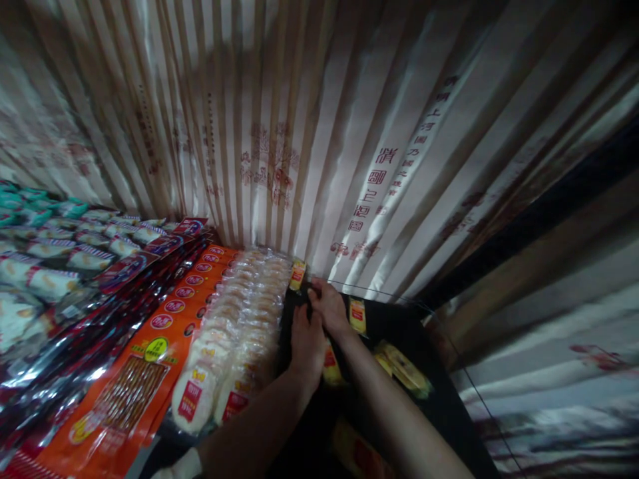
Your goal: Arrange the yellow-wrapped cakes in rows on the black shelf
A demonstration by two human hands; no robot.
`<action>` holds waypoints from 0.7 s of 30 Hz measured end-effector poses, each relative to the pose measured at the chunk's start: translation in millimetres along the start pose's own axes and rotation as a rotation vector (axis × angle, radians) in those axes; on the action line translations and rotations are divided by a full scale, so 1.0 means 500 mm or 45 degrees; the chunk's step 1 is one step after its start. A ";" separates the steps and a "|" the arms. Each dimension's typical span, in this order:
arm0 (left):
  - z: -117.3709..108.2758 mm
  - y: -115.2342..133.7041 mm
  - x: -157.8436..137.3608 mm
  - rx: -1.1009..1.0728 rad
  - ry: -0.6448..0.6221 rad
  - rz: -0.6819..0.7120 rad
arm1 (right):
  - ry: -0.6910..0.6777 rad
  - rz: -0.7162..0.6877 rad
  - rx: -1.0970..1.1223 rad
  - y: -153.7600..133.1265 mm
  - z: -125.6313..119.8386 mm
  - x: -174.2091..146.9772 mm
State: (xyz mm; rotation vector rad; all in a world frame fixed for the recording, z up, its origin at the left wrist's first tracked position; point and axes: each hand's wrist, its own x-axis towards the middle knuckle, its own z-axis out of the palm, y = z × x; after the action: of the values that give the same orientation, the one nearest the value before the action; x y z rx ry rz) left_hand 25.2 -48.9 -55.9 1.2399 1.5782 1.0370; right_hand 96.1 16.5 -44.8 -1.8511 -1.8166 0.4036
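Note:
My left hand (pixel 307 342) reaches over the black surface (pixel 309 426) beside the rows of clear-wrapped round flat cakes (pixel 254 313). Its fingers point away from me, stretched out and slightly bent. Just to its right and a little farther off is my right hand (pixel 329 306), its fingers curled; anything in them is hidden. Beyond both hands, a small yellow packet with a red label (pixel 298 275) lies at the end of the cake rows. A similar yellow packet (pixel 357 316) is right of my right hand, and another (pixel 330 366) lies partly hidden between my forearms.
More yellow packets (pixel 404 369) lie on the right, with a blurred one (pixel 362 452) nearer me. To the left are orange snack bags (pixel 134 379), dark red shiny bags (pixel 114 319) and white wrapped snacks (pixel 54 279). A pleated printed curtain (pixel 279 133) rises behind. A thin cord (pixel 469 372) runs along the right edge.

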 end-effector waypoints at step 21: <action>-0.050 0.018 -0.179 -0.238 -0.080 -0.208 | -0.344 0.277 0.368 0.004 -0.094 -0.236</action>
State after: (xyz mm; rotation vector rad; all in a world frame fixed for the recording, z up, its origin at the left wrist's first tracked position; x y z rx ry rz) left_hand 16.6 -138.0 -28.8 0.9907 1.4717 1.0058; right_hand 116.4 -106.9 -23.6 -1.8609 -1.6180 0.9837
